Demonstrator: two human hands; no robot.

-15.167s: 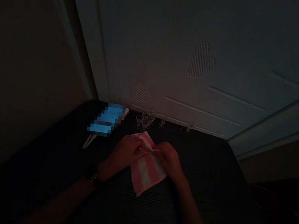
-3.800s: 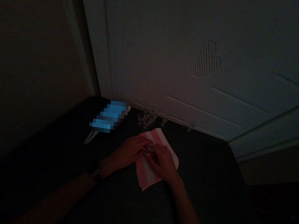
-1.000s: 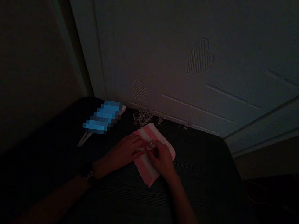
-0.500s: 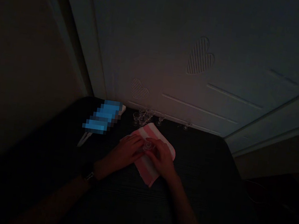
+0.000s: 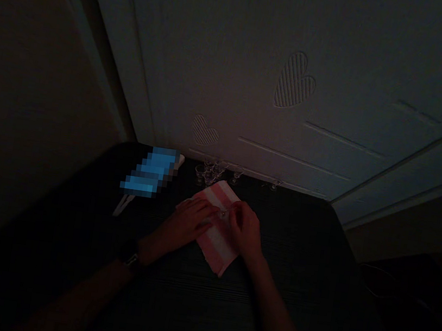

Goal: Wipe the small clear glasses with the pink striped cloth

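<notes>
The scene is dim. A pink-and-white striped cloth (image 5: 215, 247) lies on a dark table under both hands. My left hand (image 5: 190, 221) rests flat on the cloth's left side, its fingers stretched out, with a dark watch (image 5: 130, 254) on the wrist. My right hand (image 5: 245, 229) is closed in a pinch over the cloth's right side. At its fingertips is a small clear glass (image 5: 223, 213), showing mostly as a faint glint. Whether the left fingertips touch the glass I cannot tell.
Several small stemmed glasses (image 5: 210, 173) cluster behind the cloth, with one glass (image 5: 236, 176) beside them and another (image 5: 275, 184) farther right. A device with a blurred blue screen (image 5: 150, 172) lies at left. A pale panel (image 5: 217, 77) with raised hearts stands behind the table.
My right hand has turned and closed into a pinch, drawing slightly right. The glass, seen upright between both hands before, is now mostly hidden. My left hand has barely moved.
</notes>
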